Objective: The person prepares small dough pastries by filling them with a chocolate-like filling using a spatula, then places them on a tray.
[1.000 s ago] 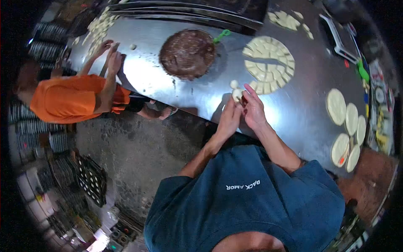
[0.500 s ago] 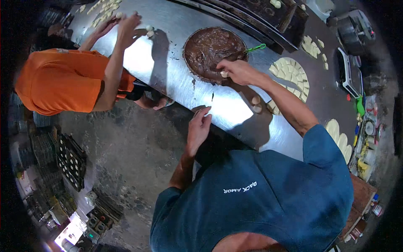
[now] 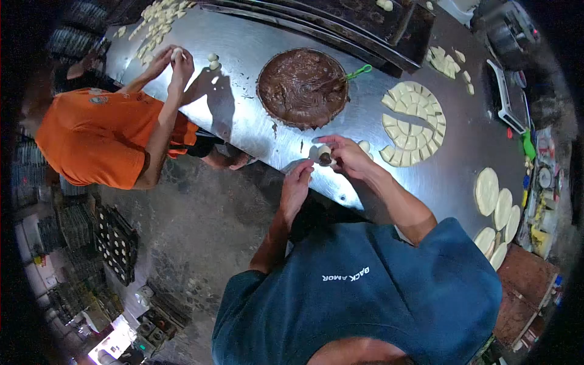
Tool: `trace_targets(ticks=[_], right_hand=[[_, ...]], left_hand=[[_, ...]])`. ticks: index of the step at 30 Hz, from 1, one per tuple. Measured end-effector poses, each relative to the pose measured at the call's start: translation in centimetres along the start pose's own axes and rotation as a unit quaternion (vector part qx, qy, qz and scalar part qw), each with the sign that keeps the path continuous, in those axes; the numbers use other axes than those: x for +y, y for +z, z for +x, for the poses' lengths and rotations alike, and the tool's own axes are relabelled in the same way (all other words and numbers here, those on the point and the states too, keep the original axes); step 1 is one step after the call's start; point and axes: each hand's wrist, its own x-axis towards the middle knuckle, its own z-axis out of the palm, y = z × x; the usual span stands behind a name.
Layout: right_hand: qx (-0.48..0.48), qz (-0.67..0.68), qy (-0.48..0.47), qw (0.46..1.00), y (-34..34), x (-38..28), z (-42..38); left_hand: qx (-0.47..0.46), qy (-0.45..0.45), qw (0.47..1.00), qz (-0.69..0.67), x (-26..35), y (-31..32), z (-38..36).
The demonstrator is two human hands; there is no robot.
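Note:
Just in front of the chocolate bowl, my right hand pinches a small piece of dough with dark chocolate filling on it. My left hand is beside it at the table's front edge, fingers drawn together and tips close to that dough; whether anything is between them is hidden. The wide bowl of chocolate filling stands beyond both hands, a green-handled utensil resting in it. A pale dough ball shows behind my right hand.
A dough round cut into pieces lies right, with oval dough sheets nearer me. Dark trays line the back. At left, a co-worker in an orange shirt handles dough near two dough balls and scattered pieces.
My right hand has drawn back from the bowl toward my left hand, and chocolate now shows on its dough. My left hand's fingers have come together. The view has shifted slightly.

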Motion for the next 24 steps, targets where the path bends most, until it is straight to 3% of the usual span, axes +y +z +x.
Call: trace_targets(ticks=[1,3,5,9,11,13,14,15,16,17,19,20,21,22,23,24], right_hand=[[-0.020,0.149,0.059,0.987,0.2,-0.1,-1.7],[-0.040,0.219,0.069,0.972,-0.4,1.5,-3.4],[-0.058,0.298,0.021,0.953,-0.4,2.2,-5.5],[-0.034,0.299,0.019,0.953,-1.4,1.1,-9.6],[-0.004,0.322,0.001,0.947,-2.2,1.1,-11.2],[0.024,0.338,-0.017,0.941,-2.2,0.8,-12.6],[0.068,0.192,-0.091,0.975,-1.4,0.9,-13.3],[0.111,0.040,-0.162,0.980,-0.4,1.0,-14.1],[0.152,-0.025,-0.233,0.960,1.1,0.8,-15.1],[0.238,-0.341,-0.356,0.837,0.5,2.0,-14.4],[0.272,-0.429,-0.427,0.748,1.0,1.8,-14.2],[0.268,-0.428,-0.427,0.750,1.1,1.4,-14.2],[0.223,-0.384,-0.351,0.824,1.3,0.7,-14.4],[0.174,-0.335,-0.270,0.886,1.5,-0.1,-14.5],[0.170,-0.334,-0.267,0.888,1.7,-1.0,-14.4],[0.167,-0.375,-0.267,0.872,1.8,-2.0,-14.2]], left_hand=[[0.002,-0.039,0.992,-0.117,0.5,1.0,-0.7],[-0.023,-0.092,0.968,-0.234,1.5,2.5,-2.1],[-0.063,-0.027,0.958,-0.277,1.2,3.8,-3.1],[-0.002,0.008,0.973,-0.232,3.3,6.6,-4.6],[-0.014,0.028,0.974,-0.224,4.4,7.7,-5.6],[0.018,0.008,0.947,-0.322,5.7,8.9,-6.3],[0.016,0.012,0.946,-0.323,6.4,9.3,-6.5],[0.012,0.011,0.948,-0.318,6.9,9.8,-6.9],[0.010,0.009,0.949,-0.314,7.1,10.1,-7.0],[0.011,0.010,0.949,-0.314,7.0,10.1,-7.1],[0.012,0.054,0.971,-0.232,7.0,9.6,-7.2],[0.032,0.068,0.979,-0.189,7.1,9.2,-7.0],[0.037,0.066,0.979,-0.189,7.0,8.6,-6.6],[0.031,0.127,0.978,-0.161,6.7,8.0,-5.9],[0.024,0.186,0.973,-0.132,6.5,7.3,-5.2],[-0.017,0.115,0.974,-0.196,6.5,6.6,-4.7]])
